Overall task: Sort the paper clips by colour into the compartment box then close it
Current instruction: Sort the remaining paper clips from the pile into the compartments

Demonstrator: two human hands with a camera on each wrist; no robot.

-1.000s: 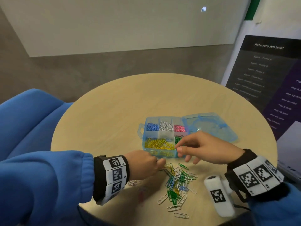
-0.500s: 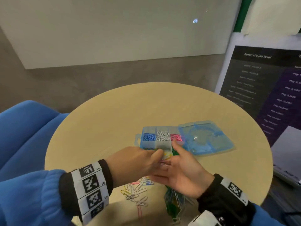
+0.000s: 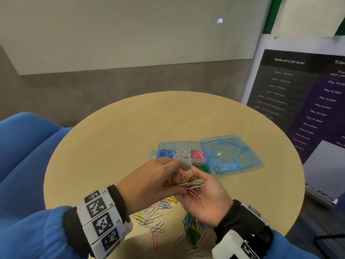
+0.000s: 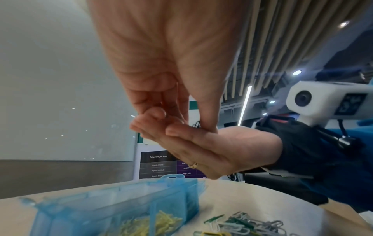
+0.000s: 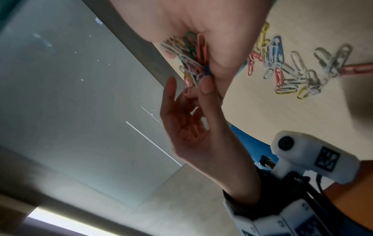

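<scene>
The right hand is cupping a mixed bunch of coloured wire paper clips palm-up while the left hand is pinching into it; best to be drawing out single-colour clips over the open blue plastic compartment box, avoiding spills on the round wooden counter.

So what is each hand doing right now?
Left hand: pinching clips from the mixed paper clips.
Right hand: palm up, cupping those clips.
</scene>
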